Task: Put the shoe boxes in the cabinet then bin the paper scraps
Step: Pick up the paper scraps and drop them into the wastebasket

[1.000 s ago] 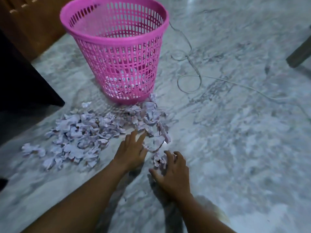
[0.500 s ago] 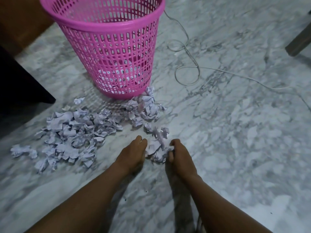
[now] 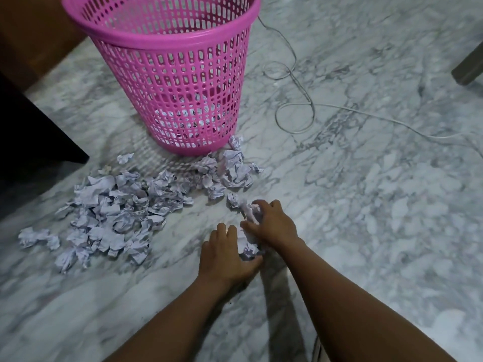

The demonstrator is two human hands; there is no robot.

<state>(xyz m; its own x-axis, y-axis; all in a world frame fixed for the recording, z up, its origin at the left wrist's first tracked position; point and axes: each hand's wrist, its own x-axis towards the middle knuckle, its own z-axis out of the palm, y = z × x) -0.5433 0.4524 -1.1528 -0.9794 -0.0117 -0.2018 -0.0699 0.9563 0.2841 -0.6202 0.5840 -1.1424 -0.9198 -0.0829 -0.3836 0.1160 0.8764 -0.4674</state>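
Note:
A pink slotted plastic bin (image 3: 167, 82) stands on the marble floor with some crumpled paper showing through its lower wall. Several crumpled white paper scraps (image 3: 115, 215) lie in a spread in front of it and to its left. My right hand (image 3: 271, 226) curls over a small clump of scraps (image 3: 249, 246) right of that spread. My left hand (image 3: 224, 254) presses against the same clump from the near left, fingers together. The clump is squeezed between both hands. No shoe box or cabinet shows.
A thin grey cable (image 3: 295, 111) loops across the floor right of the bin. Dark furniture (image 3: 31, 131) and a brown wooden surface (image 3: 26, 30) fill the left edge. A dark furniture leg (image 3: 467, 66) juts in at the upper right.
Both hands have closed in on the small clump, the right hand moving forward over it and the left hand sliding right against it. The view has shifted closer to the bin.

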